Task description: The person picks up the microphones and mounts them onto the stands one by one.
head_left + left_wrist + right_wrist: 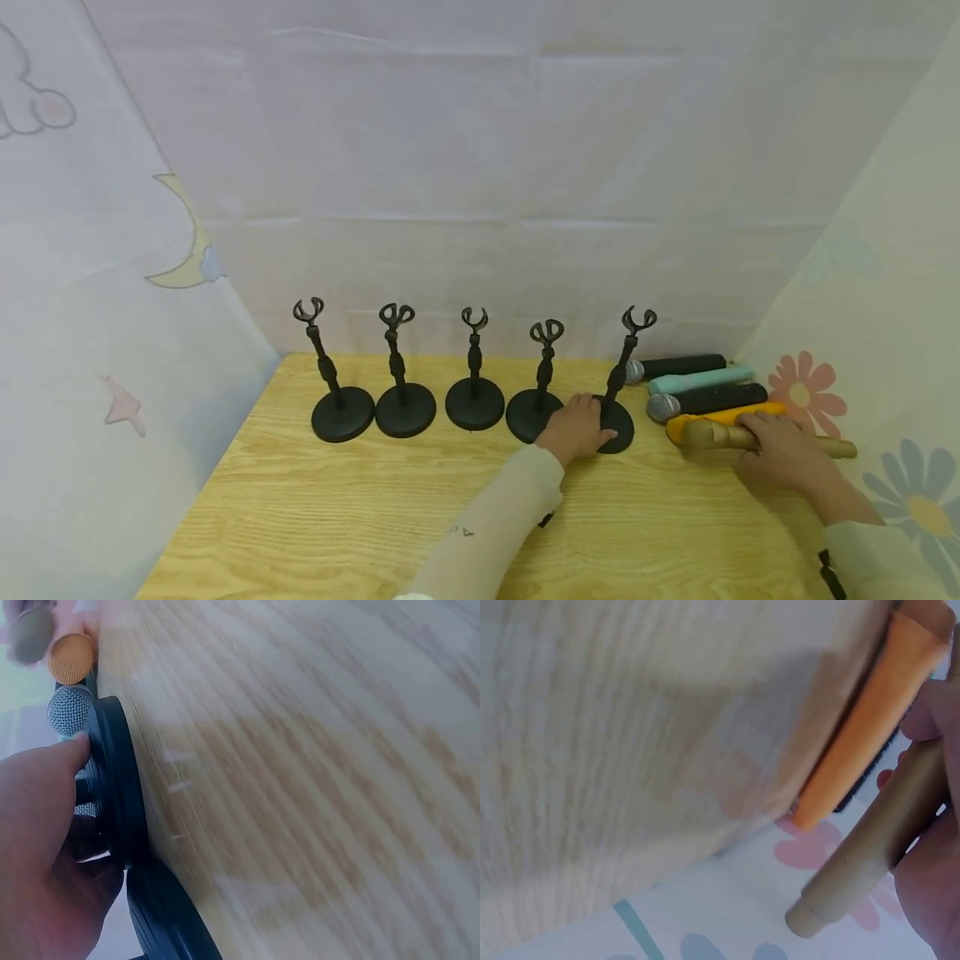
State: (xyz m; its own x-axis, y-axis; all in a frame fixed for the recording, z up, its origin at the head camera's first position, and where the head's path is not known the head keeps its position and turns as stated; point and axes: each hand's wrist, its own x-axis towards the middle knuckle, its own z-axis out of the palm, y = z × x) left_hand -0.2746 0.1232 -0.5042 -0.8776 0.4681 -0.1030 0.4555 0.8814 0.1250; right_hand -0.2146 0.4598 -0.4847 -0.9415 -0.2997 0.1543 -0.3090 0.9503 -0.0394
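Note:
My left hand [572,429] grips the round black base of the rightmost microphone stand [617,379]. In the left wrist view the thumb lies on that base [124,787] and the fingers reach round its other side. A gold microphone [703,434] is held in my right hand [783,454], its head pointing left. The right wrist view shows the gold handle [855,862] raised off the table, with thumb and fingers wrapped about it. Just behind it lies an orange microphone [870,727], partly covered by the gold one in the head view.
Several more black stands [475,404] with forked clips form a row to the left. Behind the orange microphone lie a black microphone [720,397], a mint one [697,381] and another black one [682,367]. Patterned cloth [480,167] encloses the wooden table [337,517].

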